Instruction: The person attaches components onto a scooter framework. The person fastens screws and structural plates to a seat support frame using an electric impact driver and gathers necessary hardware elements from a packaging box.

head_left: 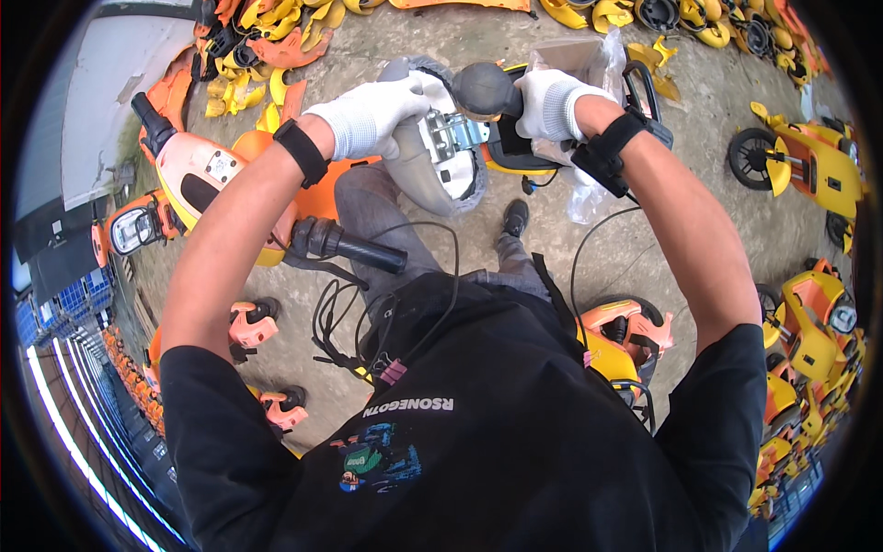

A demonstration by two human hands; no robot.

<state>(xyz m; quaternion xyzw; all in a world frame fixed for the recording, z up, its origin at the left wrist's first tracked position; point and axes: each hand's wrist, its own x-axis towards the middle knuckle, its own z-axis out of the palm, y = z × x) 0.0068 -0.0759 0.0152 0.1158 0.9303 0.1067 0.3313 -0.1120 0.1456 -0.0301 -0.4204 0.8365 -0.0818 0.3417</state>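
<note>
Grey covering wraps the seat (418,187), which is tilted up so that its white underside and a silvery metal bracket (471,132) show, near the top middle of the view. Both hands wear white knitted gloves. The left hand (368,115) has hold of the seat at its left side, fingers bent and nearly closed over it, thumb low against the edge. The right hand (550,106) is just beside a dark rounded object (485,89) above the bracket; its fingers are curled in, but their tips are hidden, so I cannot tell how firmly it grips that object, or whether it does.

Behind the bracket is a black and yellow vehicle body (515,156). Beyond the right hand are a cardboard box (566,57) and clear plastic wrapping (589,198). To the left stands the pale orange front of a scooter (213,170), with one black handlebar grip (368,248) pointing toward the person's legs. Black straps circle both wrists, and dark cables loop in front of the black shirt (552,414).

Yellow and orange panels (285,41) lie heaped along the far side of the concrete floor (699,248). A yellow scooter (814,170) stands at the right, with more yellow vehicles crowded below it.
</note>
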